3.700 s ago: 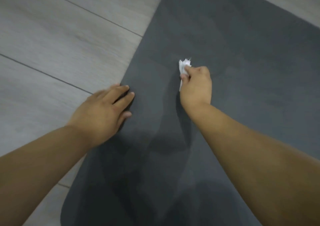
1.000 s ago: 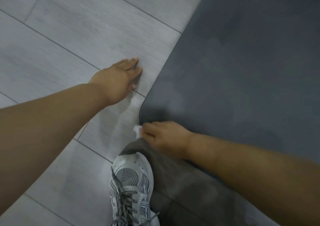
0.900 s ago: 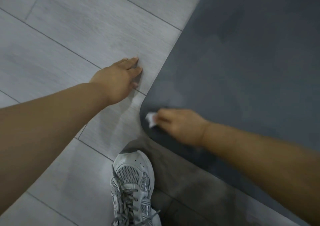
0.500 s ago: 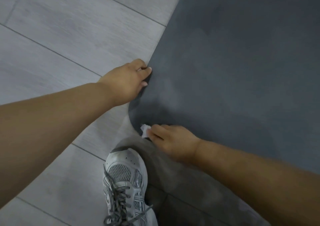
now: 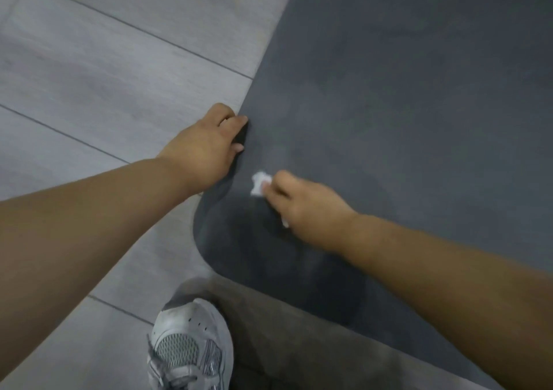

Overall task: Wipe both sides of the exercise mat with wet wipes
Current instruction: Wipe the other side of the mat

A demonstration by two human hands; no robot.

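A dark grey exercise mat [image 5: 404, 96] lies flat on the floor and fills the right and upper part of the head view; its rounded near-left corner is at centre. My left hand [image 5: 206, 144] grips the mat's left edge, fingers curled over it. My right hand [image 5: 302, 207] holds a small crumpled white wet wipe [image 5: 259, 183] and presses it on the mat just inside that corner. Most of the wipe is hidden under my fingers.
Pale grey wood-look floor planks [image 5: 104, 75] run along the left of the mat. My grey-and-white sneaker [image 5: 191, 347] stands at the bottom centre, right by the mat's near edge, with a grey trouser leg [image 5: 284, 344] beside it.
My left hand went from lying flat on the floor to gripping the mat's left edge. My right hand has carried the wipe from the corner's rim up onto the mat.
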